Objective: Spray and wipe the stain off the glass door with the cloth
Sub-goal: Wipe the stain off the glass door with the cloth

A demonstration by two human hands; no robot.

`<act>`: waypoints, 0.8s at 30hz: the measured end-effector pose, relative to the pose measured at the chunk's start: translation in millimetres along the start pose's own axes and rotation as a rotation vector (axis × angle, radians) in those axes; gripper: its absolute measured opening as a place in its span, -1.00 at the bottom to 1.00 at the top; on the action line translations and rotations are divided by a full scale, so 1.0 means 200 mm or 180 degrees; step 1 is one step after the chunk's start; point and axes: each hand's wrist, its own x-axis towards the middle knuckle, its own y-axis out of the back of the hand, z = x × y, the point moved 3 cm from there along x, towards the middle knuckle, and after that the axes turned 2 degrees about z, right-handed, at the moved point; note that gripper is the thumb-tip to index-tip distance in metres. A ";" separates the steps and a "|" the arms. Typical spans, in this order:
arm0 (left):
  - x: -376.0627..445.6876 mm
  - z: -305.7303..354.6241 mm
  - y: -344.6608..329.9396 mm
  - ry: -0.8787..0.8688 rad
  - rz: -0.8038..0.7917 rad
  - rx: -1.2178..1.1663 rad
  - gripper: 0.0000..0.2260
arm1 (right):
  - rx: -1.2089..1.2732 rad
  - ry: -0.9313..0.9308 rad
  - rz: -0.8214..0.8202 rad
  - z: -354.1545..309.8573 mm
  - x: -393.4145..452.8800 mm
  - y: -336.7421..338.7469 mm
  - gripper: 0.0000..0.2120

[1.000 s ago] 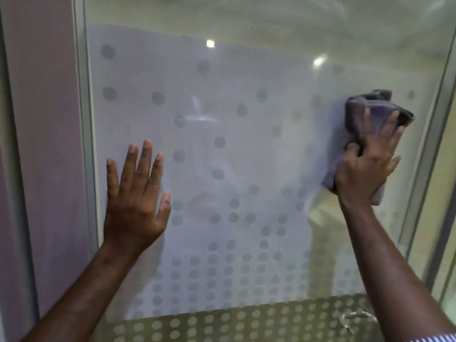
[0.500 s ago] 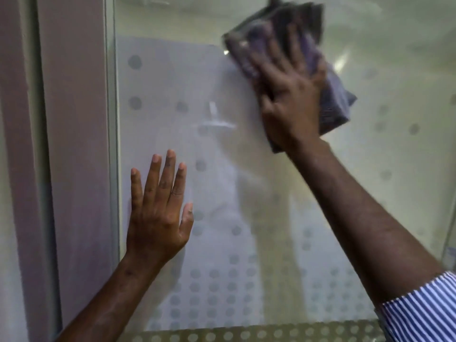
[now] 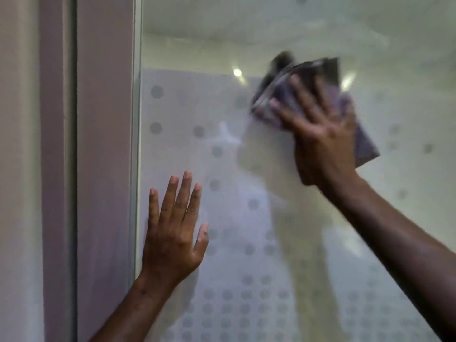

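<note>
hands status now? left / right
Left hand: open, flat on the glass door, holding nothing.
Right hand: open, fingers spread, pressing the cloth against the glass.

Cloth (image 3: 286, 104): motion-blurred, edges smeared; middle hidden under right hand (image 3: 320, 134).
Right hand: blurred, fingertips indistinct.
Stain: cannot be told from reflections on glass (image 3: 246, 218).
Both forearms: cut off by frame's lower edge.

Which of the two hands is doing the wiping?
The right hand, raised with fingers spread on the purple cloth. The left hand is bare, flat on the glass door.
</note>
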 end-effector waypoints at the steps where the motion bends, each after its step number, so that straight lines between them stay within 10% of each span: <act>1: 0.00 0.00 0.00 0.0008 -0.0021 0.0005 -0.34 | 0.0020 -0.0502 0.0033 0.08 0.05 0.01 -0.45; 6: 0.00 0.01 0.00 0.0010 -0.0057 0.0007 -0.34 | 0.0334 -0.1387 0.0122 0.05 0.20 0.02 -0.30; 13: -0.01 -0.02 0.00 -0.0041 0.0042 0.0043 -0.36 | 0.0107 0.0425 0.0050 -0.45 0.12 -0.12 -0.44; 24: 0.00 0.00 -0.01 -0.0027 0.0117 0.0009 -0.41 | -0.0181 -0.0644 -0.0032 0.40 -0.11 0.05 -0.33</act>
